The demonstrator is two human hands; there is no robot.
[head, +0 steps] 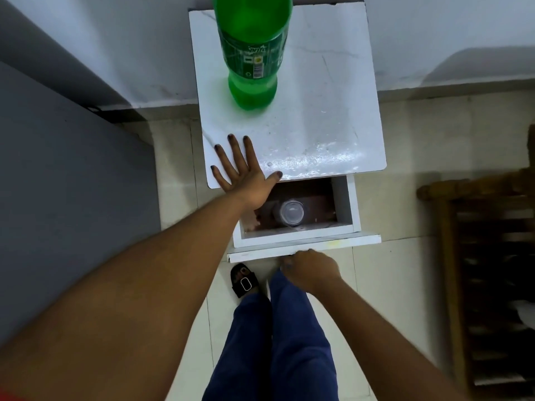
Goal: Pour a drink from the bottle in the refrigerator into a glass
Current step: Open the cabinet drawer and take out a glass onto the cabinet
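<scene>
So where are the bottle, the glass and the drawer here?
bottle [252, 53]: head view, on its label, mid-body.
glass [291, 213]: head view, on its round mouth, seen from above.
drawer [346, 209]: head view, on its white right wall.

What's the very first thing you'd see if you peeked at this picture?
The big green plastic bottle standing upright on the white cabinet top. Next, the left hand spread flat on that top's near edge, and the clear plastic cup lying in the open drawer, whose front the right hand grips.
</scene>
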